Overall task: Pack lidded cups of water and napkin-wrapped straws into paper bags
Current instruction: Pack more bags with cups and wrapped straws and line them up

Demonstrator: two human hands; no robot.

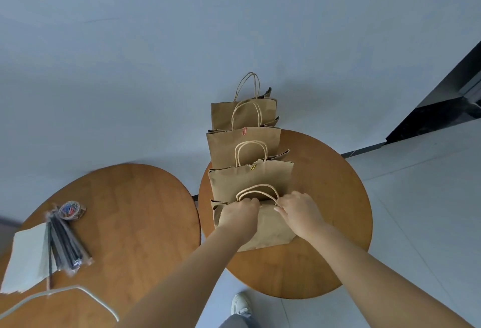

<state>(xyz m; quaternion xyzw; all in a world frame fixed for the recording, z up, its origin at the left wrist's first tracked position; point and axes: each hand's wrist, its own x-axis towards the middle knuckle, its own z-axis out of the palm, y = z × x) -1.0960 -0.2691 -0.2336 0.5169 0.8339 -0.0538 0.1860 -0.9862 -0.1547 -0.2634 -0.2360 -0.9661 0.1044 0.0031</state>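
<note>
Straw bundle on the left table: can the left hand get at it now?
Likely yes once freed: nothing covers the straw bundle, but the left hand grips the top of the nearest bag.

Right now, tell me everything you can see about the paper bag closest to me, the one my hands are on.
The closest bag is plain brown kraft paper, a little creased, with two twisted paper-cord loop handles standing up at its top. It stands upright on the right round wooden table, first in a row of four, close against the next bag. The left hand and right hand grip its top edge. Its contents are hidden.
</note>
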